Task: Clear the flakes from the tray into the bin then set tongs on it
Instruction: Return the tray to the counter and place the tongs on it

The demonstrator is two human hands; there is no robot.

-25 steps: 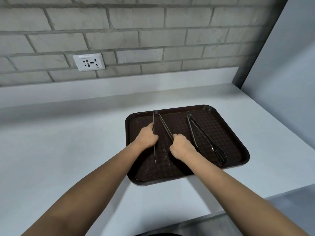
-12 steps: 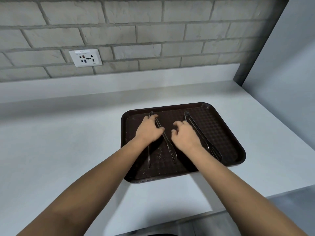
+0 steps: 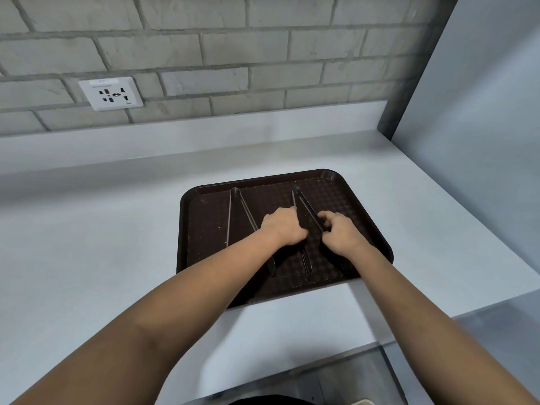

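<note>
Tongs (image 3: 306, 210) lie on tray (image 3: 201, 229), right of second pair (image 3: 238, 214); both hands, left (image 3: 283, 228) and right (image 3: 340, 236), grasp mid-arms; judged light, stiff, slippery metal, best held there.

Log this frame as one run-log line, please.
stage: arranging tongs | left hand and right hand: on right tongs | left tongs: lying free on tray

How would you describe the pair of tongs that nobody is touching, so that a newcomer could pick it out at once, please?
Start at the white counter below the brick wall, and find the dark brown tray on it. Two pairs of dark tongs lie on the tray. The untouched tongs lie on its left part, arms spread in a narrow V, while both hands are on the right tongs.
</note>
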